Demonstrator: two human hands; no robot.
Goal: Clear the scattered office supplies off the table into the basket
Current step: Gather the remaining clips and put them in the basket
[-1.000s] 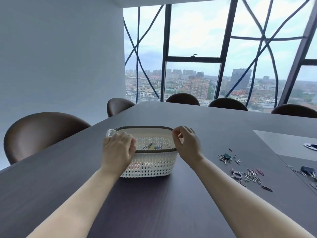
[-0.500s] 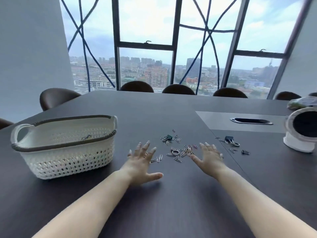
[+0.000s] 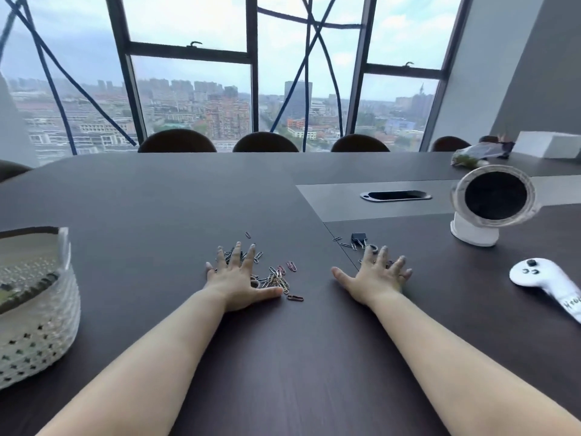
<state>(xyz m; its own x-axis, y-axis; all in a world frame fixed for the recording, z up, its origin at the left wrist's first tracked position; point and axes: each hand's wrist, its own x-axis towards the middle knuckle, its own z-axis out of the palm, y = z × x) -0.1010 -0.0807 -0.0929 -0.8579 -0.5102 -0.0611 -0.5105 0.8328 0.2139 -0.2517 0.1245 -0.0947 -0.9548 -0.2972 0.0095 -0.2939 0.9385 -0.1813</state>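
Several paper clips (image 3: 279, 280) lie scattered on the dark table (image 3: 157, 215). My left hand (image 3: 239, 278) lies flat with spread fingers over the left part of that heap and hides some of the clips. My right hand (image 3: 375, 276) is flat and spread too, over smaller clips. Just beyond its fingertips sit a black binder clip (image 3: 359, 238) and a metal ring (image 3: 372, 247). The white woven basket (image 3: 37, 313) with a dark rim stands at the far left, partly cut off by the frame edge.
A small white desk fan (image 3: 490, 206) stands to the right, and a white controller (image 3: 547, 283) lies at the right edge. A cable slot (image 3: 395, 195) sits in the table's grey panel. A plastic bag (image 3: 478, 154) and a white box (image 3: 548, 144) lie far right. Chairs line the far side.
Both hands left the basket rim, moved right and came down flat on the scattered clips. The view swung right, so the basket slid to the left edge.
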